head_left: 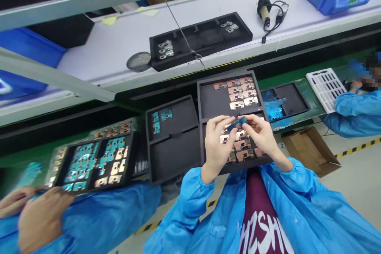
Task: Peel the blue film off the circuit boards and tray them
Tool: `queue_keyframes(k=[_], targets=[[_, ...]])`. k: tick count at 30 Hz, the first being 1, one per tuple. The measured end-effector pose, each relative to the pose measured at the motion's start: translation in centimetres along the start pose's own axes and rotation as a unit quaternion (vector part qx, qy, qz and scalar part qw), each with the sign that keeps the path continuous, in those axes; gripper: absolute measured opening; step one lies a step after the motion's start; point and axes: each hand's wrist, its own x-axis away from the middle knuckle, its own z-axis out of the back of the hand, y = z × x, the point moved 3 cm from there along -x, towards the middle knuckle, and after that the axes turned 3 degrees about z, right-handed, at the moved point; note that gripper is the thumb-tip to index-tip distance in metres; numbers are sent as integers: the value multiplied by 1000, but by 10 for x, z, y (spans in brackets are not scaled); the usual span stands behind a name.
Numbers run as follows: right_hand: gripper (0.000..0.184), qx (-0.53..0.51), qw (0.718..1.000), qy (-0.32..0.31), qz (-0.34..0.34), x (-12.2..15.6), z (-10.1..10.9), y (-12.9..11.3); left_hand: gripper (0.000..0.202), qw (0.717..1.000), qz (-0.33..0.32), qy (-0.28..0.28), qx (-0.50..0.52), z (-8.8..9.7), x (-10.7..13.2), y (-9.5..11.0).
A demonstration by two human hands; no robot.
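Between the fingertips of both hands is a small flat part with a blue face (237,123), perhaps a film-covered metal plate or board. My left hand (218,141) pinches its left end, and my right hand (262,135) grips its right end. Both hands are above the near half of a black divided tray (201,105). Copper-coloured cut-out plates (243,145) lie under my fingers, partly hidden. More such plates (236,95) stand in rows in the tray's far half. A second black tray (174,154) sits to the left with several blue-faced plates (160,117) in it.
A co-worker's hands (44,210) work at the left beside a filled tray (129,158). Right of my tray lie blue film scraps (273,109) in a black tray. A hook (198,57) hangs overhead before the shelf. Another person's sleeve (358,107) is at far right.
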Motion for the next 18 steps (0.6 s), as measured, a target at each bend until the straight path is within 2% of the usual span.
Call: queue_keyframes(k=[3,6,9,12,15,18], targets=[[34,63,998,-12,19,0,12,-9,21,980,140,-53,132,-2,2,4],[28,86,996,11,25,-1,21,-15,14,963,206,-34,173,-6,7,8],[19,117,992,12,54,-2,26,-21,14,957,217,-41,189,-12,10,13],[18,178,977,-1,120,0,27,-27,16,956,217,-55,189,-19,14,18],[24,240,952,8,192,4,27,-30,16,960,219,-13,176,-25,18,20],[20,285,925,32,251,10,25,-28,18,958,225,18,176,-31,21,21]])
